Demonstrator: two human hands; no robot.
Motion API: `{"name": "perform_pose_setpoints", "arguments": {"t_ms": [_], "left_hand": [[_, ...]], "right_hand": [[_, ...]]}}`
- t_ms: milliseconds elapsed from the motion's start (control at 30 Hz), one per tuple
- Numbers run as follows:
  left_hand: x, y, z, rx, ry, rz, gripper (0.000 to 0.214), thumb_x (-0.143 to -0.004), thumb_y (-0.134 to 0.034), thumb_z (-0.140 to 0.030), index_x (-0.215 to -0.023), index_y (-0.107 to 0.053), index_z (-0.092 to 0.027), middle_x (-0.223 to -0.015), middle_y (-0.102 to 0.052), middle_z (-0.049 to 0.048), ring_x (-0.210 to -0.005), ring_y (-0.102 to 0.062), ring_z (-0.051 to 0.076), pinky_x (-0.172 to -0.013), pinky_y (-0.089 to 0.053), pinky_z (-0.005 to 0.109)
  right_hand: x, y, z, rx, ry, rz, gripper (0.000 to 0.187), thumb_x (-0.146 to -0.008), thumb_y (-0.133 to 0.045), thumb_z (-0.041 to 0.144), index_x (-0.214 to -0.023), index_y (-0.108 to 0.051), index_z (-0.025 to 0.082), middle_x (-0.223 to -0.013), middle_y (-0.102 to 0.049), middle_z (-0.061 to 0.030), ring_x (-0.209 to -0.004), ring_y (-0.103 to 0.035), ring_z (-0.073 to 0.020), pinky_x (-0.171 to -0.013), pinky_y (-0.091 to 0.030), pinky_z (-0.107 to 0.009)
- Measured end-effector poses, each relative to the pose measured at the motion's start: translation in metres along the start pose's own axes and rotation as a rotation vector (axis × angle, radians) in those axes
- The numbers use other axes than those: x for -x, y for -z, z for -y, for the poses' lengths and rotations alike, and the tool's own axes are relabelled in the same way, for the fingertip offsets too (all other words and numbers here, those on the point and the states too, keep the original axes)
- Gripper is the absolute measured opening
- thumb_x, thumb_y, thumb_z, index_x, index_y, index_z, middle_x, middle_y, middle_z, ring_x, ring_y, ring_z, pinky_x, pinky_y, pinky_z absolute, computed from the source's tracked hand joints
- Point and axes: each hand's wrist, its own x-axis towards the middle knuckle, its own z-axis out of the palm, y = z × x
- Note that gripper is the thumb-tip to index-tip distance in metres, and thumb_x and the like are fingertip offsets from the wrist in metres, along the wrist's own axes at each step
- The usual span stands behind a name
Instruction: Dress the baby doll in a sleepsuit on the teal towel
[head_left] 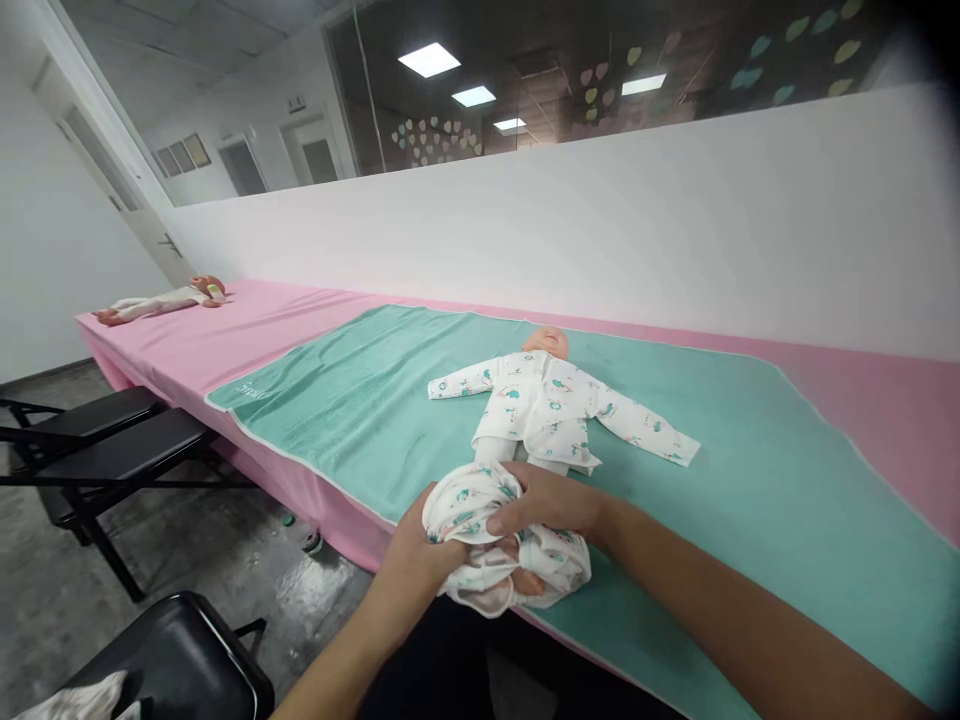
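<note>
A baby doll (546,342) lies on its back on a green towel (750,470), wearing a white printed top (547,405) with the sleeves spread out. At the doll's legs, both my hands bunch up a pair of white printed baby trousers (480,500). My left hand (420,560) grips the bunched cloth from the left and below. My right hand (547,505) is closed over it from the top. The doll's legs are hidden under the cloth and my hands.
The towel lies on a long table with a pink cover (247,330) against a white wall. A second doll (169,298) lies at the far left end. Black stools (105,435) stand left of the table, and a black seat (180,650) is near me.
</note>
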Motion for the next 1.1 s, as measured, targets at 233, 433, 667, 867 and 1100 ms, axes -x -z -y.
{"name": "perform_pose_setpoints", "arguments": {"t_ms": [233,433,667,867,1100], "left_hand": [[0.034,-0.023,0.035,0.104,0.122,-0.237,0.042,-0.055,-0.065,-0.018,-0.097,-0.064,-0.011,-0.083,-0.070,0.0087,-0.075,-0.065,0.028,-0.062,-0.052,0.033],[0.024,-0.021,0.060,-0.173,-0.033,-0.337,0.046,-0.053,-0.060,-0.013,-0.099,-0.061,-0.016,-0.087,-0.069,0.0047,-0.087,-0.063,0.027,-0.075,-0.050,0.034],[0.024,-0.019,0.043,-0.391,0.000,-0.252,0.041,-0.064,-0.060,-0.024,-0.104,-0.053,-0.017,-0.086,-0.066,0.0036,-0.083,-0.062,0.024,-0.072,-0.048,0.035],[0.008,0.002,0.036,-0.426,-0.192,-0.147,0.056,-0.065,-0.069,-0.033,-0.114,-0.047,-0.019,-0.098,-0.062,0.0055,-0.090,-0.059,0.024,-0.075,-0.048,0.035],[-0.039,0.031,0.056,-0.676,-0.749,0.008,0.071,-0.069,-0.069,-0.038,-0.128,-0.033,-0.022,-0.113,-0.042,0.0103,-0.103,-0.049,0.025,-0.087,-0.044,0.042]], "right_hand": [[0.003,-0.015,0.016,0.697,-0.038,-0.088,0.034,-0.059,-0.070,0.032,-0.086,-0.055,0.020,-0.085,-0.060,-0.0002,-0.075,-0.055,-0.0166,-0.057,-0.038,-0.025],[0.002,-0.015,0.008,1.009,0.016,-0.186,0.026,-0.065,-0.062,0.038,-0.067,-0.045,0.019,-0.067,-0.050,0.0023,-0.060,-0.043,-0.0116,-0.052,-0.026,-0.025],[0.008,-0.017,0.004,1.194,0.064,-0.321,0.027,-0.075,-0.054,0.040,-0.063,-0.046,0.017,-0.056,-0.043,0.0015,-0.052,-0.034,-0.0099,-0.052,-0.023,-0.027],[0.007,0.002,0.005,0.482,0.040,-0.105,0.033,-0.076,-0.059,0.047,-0.094,-0.059,0.019,-0.093,-0.062,-0.0032,-0.082,-0.055,-0.0177,-0.069,-0.041,-0.029],[0.006,0.013,-0.002,0.089,0.019,0.089,0.043,-0.060,-0.076,0.032,-0.098,-0.062,0.015,-0.089,-0.062,-0.0031,-0.084,-0.057,-0.0179,-0.078,-0.045,-0.031]]}}
